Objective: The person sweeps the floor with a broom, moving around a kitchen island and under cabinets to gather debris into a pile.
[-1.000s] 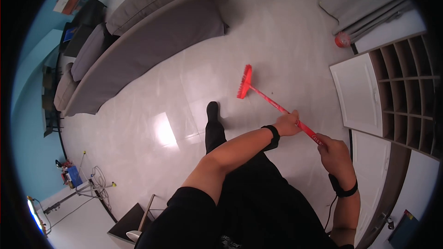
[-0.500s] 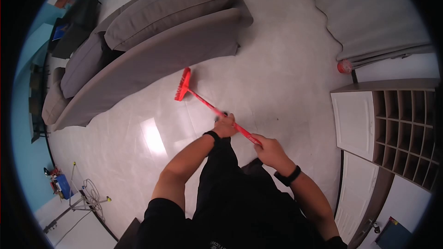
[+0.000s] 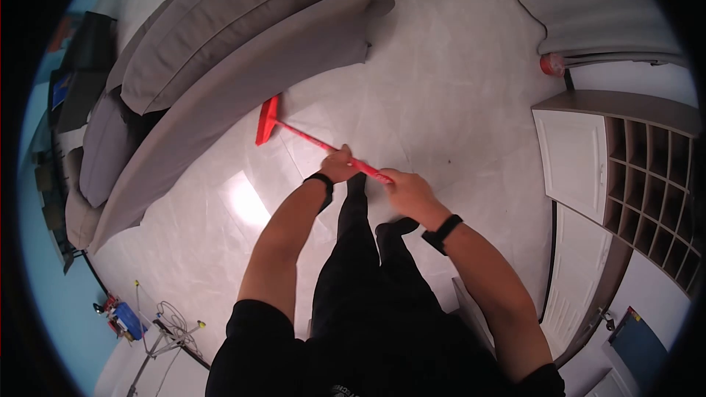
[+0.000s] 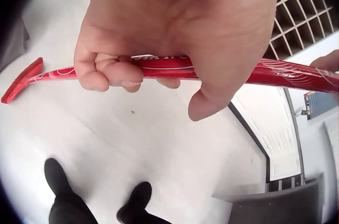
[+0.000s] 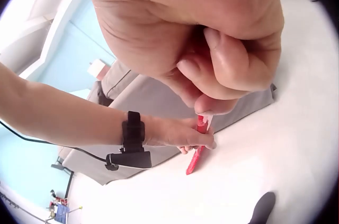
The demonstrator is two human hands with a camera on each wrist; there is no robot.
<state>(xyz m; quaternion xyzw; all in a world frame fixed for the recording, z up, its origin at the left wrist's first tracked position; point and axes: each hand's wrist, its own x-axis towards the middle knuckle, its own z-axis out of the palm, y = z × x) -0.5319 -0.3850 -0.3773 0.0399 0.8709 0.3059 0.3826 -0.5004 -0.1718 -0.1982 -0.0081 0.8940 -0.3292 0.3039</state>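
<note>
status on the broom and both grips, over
Left grip holding red handle; right grip holding it nearer the top end. Broom head beside grey sofa, contact unclear. Sofa may block further travel that way.

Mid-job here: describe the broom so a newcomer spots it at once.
Start at the big grey sofa, then the pale floor beside it. There the broom slants, its handle gripped by the left hand and right hand. Its bright red head and handle stand out from the grey sofa and pale floor.
</note>
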